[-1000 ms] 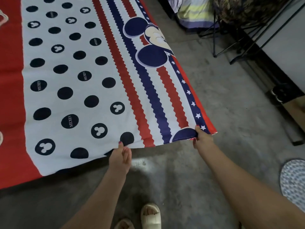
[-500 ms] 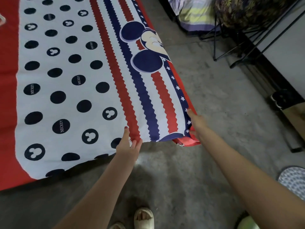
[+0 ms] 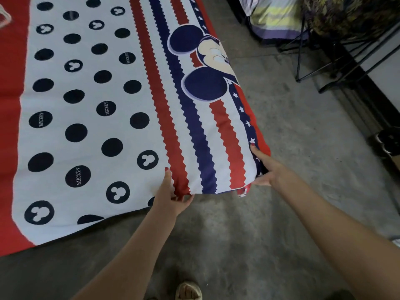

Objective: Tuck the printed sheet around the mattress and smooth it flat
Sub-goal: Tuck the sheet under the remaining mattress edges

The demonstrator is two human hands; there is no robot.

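The printed sheet point(image 3: 121, 118), white with dark dots, red and blue zigzag stripes and a cartoon mouse head, lies spread over the mattress on the floor. The mattress itself is hidden under it. My left hand point(image 3: 171, 198) grips the near edge by the red stripe, thumb on top and fingers curled beneath. At the near right corner my right hand point(image 3: 267, 169) holds the sheet, thumb lying along the starred blue band and fingers under the corner. A small red flap of sheet point(image 3: 243, 190) hangs below that corner.
Bare concrete floor point(image 3: 281, 213) runs along the near and right sides. Black metal frame legs point(image 3: 299, 61) and striped bedding point(image 3: 275, 18) stand at the upper right, with a dark shoe point(image 3: 387, 141) by the wall. My sandalled foot point(image 3: 188, 291) is at the bottom.
The corner that was stretched out over the floor is now wrapped down round the mattress corner. Both hands have moved forward, their fingers going under the edge.
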